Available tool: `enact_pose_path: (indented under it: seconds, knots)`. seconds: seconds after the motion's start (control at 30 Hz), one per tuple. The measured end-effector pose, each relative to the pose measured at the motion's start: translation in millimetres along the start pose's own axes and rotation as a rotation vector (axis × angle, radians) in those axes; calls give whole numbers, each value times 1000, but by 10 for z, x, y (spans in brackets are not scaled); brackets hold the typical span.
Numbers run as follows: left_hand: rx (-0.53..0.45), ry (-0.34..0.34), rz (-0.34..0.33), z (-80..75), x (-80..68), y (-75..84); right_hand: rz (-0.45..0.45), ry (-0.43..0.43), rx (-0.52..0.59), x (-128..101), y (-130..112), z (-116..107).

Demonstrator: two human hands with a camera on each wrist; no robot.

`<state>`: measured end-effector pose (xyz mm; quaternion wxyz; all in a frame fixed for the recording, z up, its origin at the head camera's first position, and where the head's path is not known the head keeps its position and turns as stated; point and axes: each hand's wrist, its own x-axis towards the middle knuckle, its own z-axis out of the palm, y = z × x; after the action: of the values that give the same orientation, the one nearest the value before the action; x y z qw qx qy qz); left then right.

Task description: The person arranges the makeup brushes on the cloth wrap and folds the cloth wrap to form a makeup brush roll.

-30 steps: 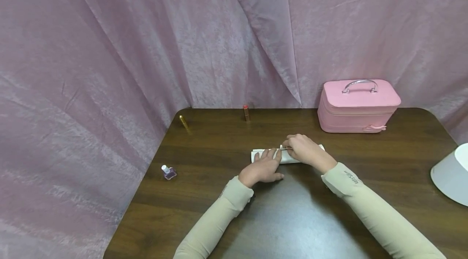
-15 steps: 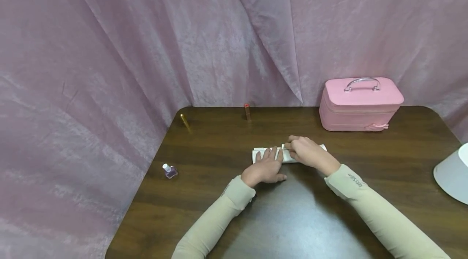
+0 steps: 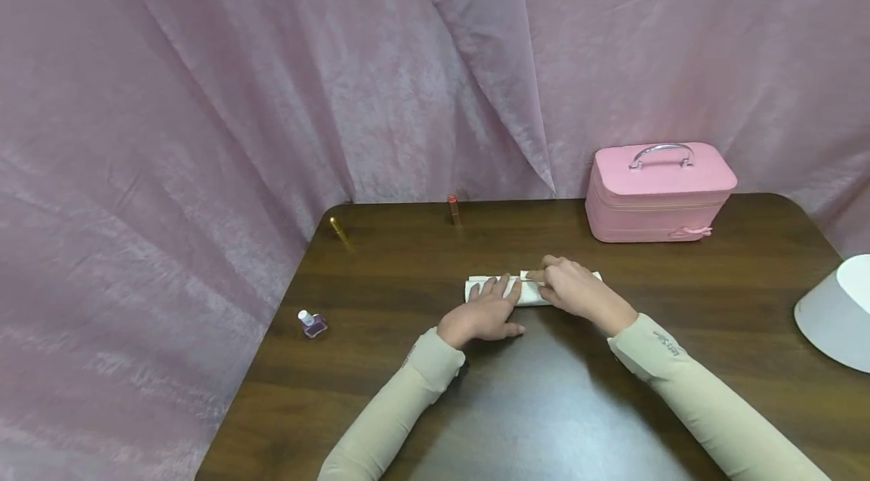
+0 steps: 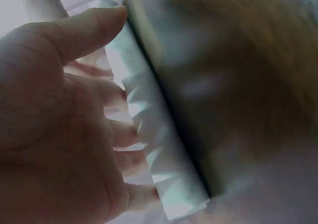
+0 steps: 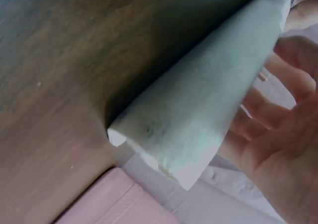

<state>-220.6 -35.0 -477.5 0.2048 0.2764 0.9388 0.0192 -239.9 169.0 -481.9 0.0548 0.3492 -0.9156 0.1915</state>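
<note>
A white roll (image 3: 534, 295), soft and folded flat, lies crosswise on the table in the head view; its exact kind is hard to tell. My left hand (image 3: 484, 312) rests on its left half with fingers spread over the top and the thumb pointing right. At the middle, my right hand (image 3: 574, 289) holds the roll, index finger stretched over a small flap at the far edge and thumb on the near side. The left wrist view shows the roll (image 4: 169, 169) beside the left fingers. From the right wrist, the roll's open end (image 5: 164, 149) is visible, with bent fingers behind it.
A pink case (image 3: 659, 198) with a metal handle stands at the back right. A brown-and-red lipstick (image 3: 454, 211) and a gold tube (image 3: 338, 229) stand along the back. Nail polish (image 3: 313, 324) sits at left; a white lampshade-like object (image 3: 836, 315) is at the right edge.
The right hand's index finger has straightened over the flap, and the thin dark line seen earlier between the hands is less visible. The left hand stays on the roll.
</note>
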Motion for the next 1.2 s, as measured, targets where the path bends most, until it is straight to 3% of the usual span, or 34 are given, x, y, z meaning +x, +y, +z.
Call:
enact_pose_path:
  seconds: [0.2, 0.33, 0.6, 0.83, 1.0, 1.2]
  knots:
    - [-69, 47, 45, -60, -3, -127, 82, -127, 95, -60, 14, -87]
    - [-106, 71, 51, -92, 29, -168, 86, -173, 136, -132, 37, -113]
    - [-104, 136, 79, -121, 134, -222, 73, -94, 131, -290, 118, -144]
    - [-105, 160, 90, -89, 96, -269, 131, -76, 162, -396, 115, -91]
    - [-106, 187, 101, -52, 73, -267, 118, -64, 173, -463, 140, -85]
    - [-133, 248, 63, -40, 45, -267, 129, -50, 181, -496, 171, -143]
